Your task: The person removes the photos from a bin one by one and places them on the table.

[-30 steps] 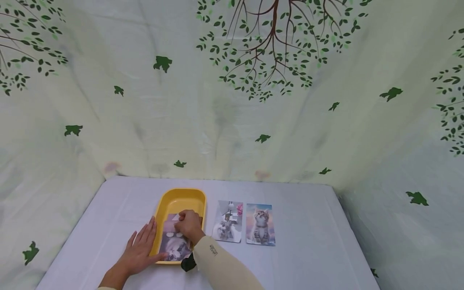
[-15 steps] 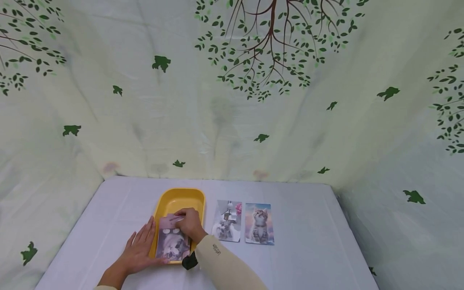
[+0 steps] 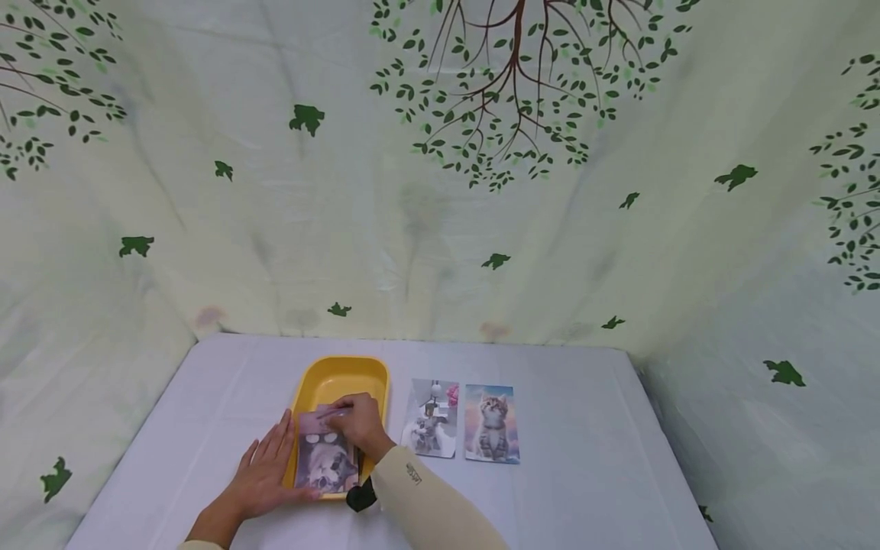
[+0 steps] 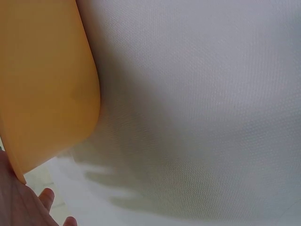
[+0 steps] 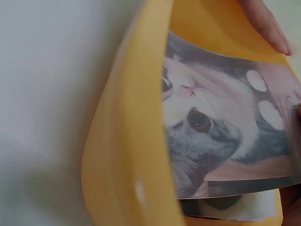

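A yellow tray (image 3: 345, 370) stands on the left half of the table. My left hand (image 3: 264, 472) lies flat along its left rim, fingers straight, with the thumb at the near rim. Inside the tray, my right hand (image 3: 360, 425) pinches the far edge of a photo card (image 3: 326, 464) printed with an upside-down cat. From the right wrist view, that cat photo (image 5: 221, 117) bends slightly, and another card (image 5: 240, 209) shows beneath it. The tray's outer wall (image 4: 47, 80) fills the upper left of the left wrist view.
To the right of the tray, two more cards lie flat side by side: a greyish picture (image 3: 430, 435) with a pink flower and a kitten card (image 3: 493, 428). A white cloth covers the table (image 3: 584, 451). Behind it hangs a leaf-patterned curtain (image 3: 412, 229).
My right hand has drawn the cat photo a little to the left and straightened it within the tray. My left hand has stayed at the rim.
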`<state>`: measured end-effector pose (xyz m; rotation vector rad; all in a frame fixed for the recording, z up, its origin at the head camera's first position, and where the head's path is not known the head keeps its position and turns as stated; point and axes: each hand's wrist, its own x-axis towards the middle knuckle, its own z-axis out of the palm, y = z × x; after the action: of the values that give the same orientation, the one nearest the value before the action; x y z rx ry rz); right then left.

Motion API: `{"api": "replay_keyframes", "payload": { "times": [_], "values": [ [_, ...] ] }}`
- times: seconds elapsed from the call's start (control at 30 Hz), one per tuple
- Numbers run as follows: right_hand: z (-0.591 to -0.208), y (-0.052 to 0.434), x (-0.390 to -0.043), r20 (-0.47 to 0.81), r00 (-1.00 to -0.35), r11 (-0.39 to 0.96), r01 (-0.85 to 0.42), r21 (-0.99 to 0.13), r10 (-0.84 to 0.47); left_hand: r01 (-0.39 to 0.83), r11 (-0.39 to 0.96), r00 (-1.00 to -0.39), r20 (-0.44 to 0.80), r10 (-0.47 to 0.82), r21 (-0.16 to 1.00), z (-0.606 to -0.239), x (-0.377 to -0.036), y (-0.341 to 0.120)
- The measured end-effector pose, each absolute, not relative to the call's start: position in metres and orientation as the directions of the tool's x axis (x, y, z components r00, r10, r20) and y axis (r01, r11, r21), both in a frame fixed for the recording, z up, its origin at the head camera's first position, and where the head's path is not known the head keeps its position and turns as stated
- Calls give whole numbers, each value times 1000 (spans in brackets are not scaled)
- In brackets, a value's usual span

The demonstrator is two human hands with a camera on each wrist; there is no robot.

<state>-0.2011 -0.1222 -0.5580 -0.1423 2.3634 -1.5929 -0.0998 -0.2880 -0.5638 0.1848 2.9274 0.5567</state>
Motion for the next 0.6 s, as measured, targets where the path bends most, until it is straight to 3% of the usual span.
{"api": "replay_keyframes", "payload": {
  "times": [0.6],
  "values": [
    [-536, -79, -227, 22, -978, 246, -74, -967, -208, 113, 920, -981, -102, 163, 375, -563, -101, -288]
  ]
}}
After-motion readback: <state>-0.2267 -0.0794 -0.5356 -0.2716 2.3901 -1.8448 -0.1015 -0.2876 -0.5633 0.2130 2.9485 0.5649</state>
